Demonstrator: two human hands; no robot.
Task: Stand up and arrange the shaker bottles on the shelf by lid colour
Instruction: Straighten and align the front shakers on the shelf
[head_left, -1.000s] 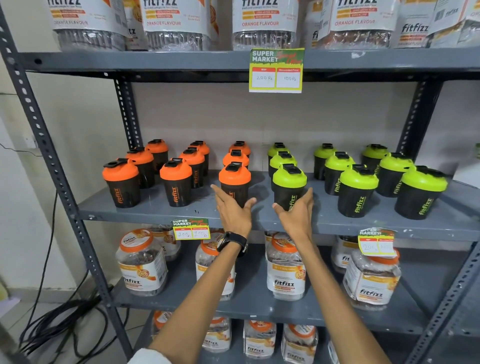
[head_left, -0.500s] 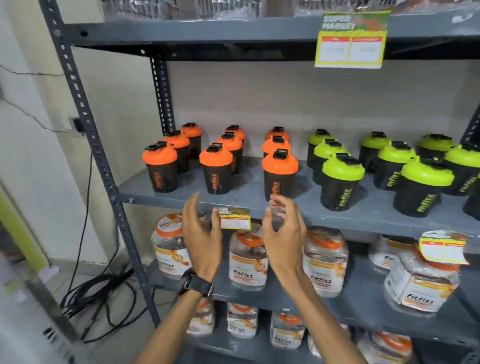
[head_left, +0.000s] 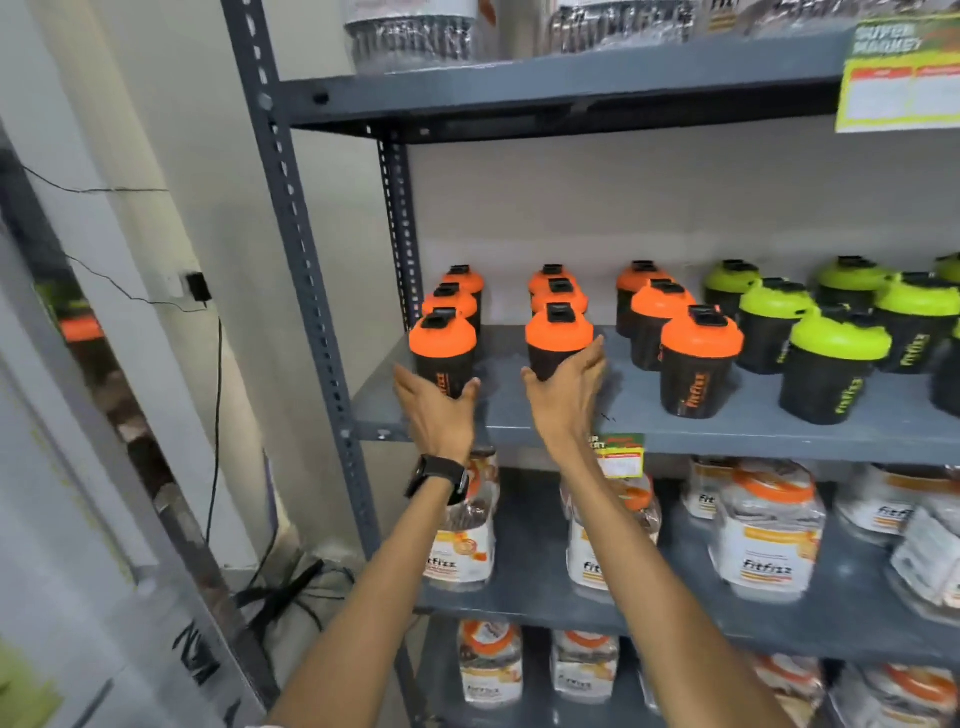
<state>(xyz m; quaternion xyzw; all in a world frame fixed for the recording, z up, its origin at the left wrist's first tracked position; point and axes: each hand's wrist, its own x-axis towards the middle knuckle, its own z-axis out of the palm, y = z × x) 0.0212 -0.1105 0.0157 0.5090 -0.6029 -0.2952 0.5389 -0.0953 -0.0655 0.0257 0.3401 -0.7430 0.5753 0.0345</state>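
Black shaker bottles stand upright on the grey middle shelf. Orange-lidded ones fill three columns on the left, and green-lidded ones stand on the right. My left hand wraps the base of the front-left orange-lid bottle, thumb on its right and fingers on its left. Around the lower half of the front bottle of the second orange column closes my right hand. A third front orange bottle stands untouched further right. Both held bottles rest on the shelf.
The rack's grey upright post stands just left of my left hand. Clear jars with orange lids fill the shelves below, more jars the shelf above. A price tag hangs on the shelf edge. Black cables lie on the floor at left.
The view has swung left. Both hands went from hovering empty below the shelf edge up and left onto the two front orange-lid bottles.
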